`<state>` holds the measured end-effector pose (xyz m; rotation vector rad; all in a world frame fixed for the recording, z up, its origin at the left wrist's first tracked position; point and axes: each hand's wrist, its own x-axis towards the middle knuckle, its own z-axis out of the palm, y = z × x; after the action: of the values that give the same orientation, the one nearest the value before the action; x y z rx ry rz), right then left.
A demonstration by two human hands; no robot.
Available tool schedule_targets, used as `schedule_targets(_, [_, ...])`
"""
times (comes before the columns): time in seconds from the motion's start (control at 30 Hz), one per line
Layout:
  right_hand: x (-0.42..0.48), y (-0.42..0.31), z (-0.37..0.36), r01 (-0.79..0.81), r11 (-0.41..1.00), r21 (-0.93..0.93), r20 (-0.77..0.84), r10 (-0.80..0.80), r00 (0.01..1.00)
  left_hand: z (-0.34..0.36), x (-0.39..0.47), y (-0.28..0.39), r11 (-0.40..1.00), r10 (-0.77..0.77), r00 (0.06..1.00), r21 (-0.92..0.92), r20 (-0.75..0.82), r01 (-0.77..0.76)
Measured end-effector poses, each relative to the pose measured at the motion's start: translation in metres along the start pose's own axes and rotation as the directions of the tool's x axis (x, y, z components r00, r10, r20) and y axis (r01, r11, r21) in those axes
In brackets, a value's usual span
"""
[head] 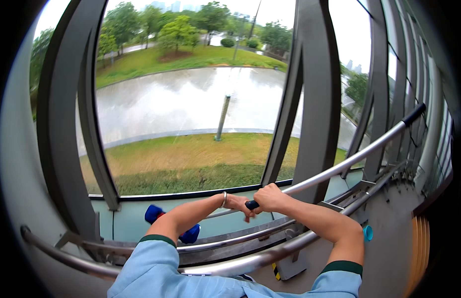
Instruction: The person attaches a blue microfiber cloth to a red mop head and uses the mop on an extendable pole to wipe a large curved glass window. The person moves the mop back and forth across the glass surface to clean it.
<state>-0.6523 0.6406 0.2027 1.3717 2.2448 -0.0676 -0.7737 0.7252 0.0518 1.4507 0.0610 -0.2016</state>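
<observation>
A long silver telescopic pole (346, 164) slants from the upper right down to my hands, with a black grip at its far end. My right hand (270, 198) is closed around the thick tube, just behind its dark collar (252, 205). Past the collar, my left hand (239, 204) is on the thinner section, its fingers slightly blurred and partly hidden. That thin rod (220, 214) runs on left toward a blue fabric head (189, 234) with a bit of red. My left forearm covers the middle of this head, which lies close to the pale lower wall panel.
Metal handrails (253, 260) cross between me and the tall window (193, 104). Grey steel columns (318, 93) flank the glass. At right are a turquoise round container (368, 233) and a grey floor (387, 257). A box with yellow-black striping (290, 267) sits below the rail.
</observation>
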Motion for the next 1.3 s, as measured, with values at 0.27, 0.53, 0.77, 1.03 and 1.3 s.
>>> schedule_targets(0.27, [0.023, 0.003, 0.039, -0.050, 0.999, -0.014, 0.125, 0.051, 0.991, 0.033, 0.015, -0.032, 0.707, 0.180, 0.708, 0.590, -0.683, 0.389])
schedule_targets(0.53, [0.033, 0.001, 0.040, -0.136, 0.966, -0.221, 0.214, 0.184, 0.959, 0.031, 0.028, -0.057, 0.666, 0.228, 0.564, 0.549, -0.794, 0.504])
schedule_targets(0.77, [-0.069, 0.027, -0.132, -0.440, 0.657, -0.612, -0.321, 0.303, 0.898, -0.006, -0.058, -0.140, 0.701, 0.164, 0.400, 0.392, -0.902, 0.596])
schedule_targets(1.03, [-0.149, 0.073, -0.150, -0.505, 0.800, -0.324, -0.456, 0.336, 0.824, 0.007, -0.053, -0.107, 0.771, 0.211, 0.477, 0.446, -0.853, 0.455])
schedule_targets(1.3, [-0.051, 0.012, -0.075, -0.260, 0.905, -0.337, -0.378, 0.123, 0.917, 0.022, -0.029, -0.065, 0.743, 0.273, 0.457, 0.487, -0.847, 0.459])
